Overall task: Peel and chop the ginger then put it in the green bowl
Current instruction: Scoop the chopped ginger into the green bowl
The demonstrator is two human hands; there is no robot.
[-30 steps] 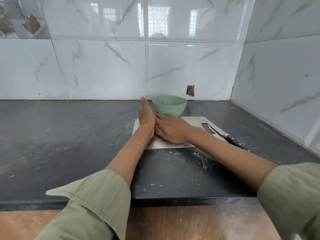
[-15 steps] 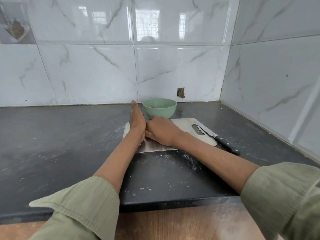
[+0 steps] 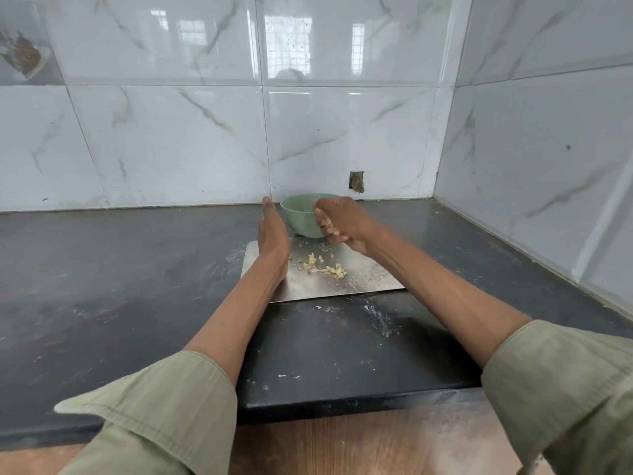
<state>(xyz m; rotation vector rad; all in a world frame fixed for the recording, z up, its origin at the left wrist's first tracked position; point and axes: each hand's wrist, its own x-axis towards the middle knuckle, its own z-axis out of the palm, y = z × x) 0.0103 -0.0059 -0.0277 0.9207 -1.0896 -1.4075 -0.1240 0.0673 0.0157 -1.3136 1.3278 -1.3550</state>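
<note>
Half a second ago the two hands were pressed together over the pile on the metal board; now they have parted. The right hand (image 3: 337, 219) has lifted off the board and hangs against the near side of the green bowl (image 3: 299, 214), fingers curled round a clutch of chopped ginger, pale bits showing between them. The left hand (image 3: 272, 234) stays on its edge at the board's left end, fingers straight and together, pointing away toward the wall, holding nothing. The knife that lay along the board's right side earlier is out of sight now, behind the right forearm.

Counting: one bowl, one cutting board (image 3: 308, 289), two hands. The remaining ginger pieces (image 3: 322, 267) lie uncovered on the board, too small and too many to count surely, well over a dozen.

That loose scatter forms a short band with its long axis running from the left hand's heel toward the right and slightly nearer me. The pieces themselves point every which way. The board sits on the dark desk (image 3: 120, 286), its long sides roughly parallel to the back wall, and the bowl stands just beyond its far edge. Whether any ginger is already in the bowl I cannot tell.
</note>
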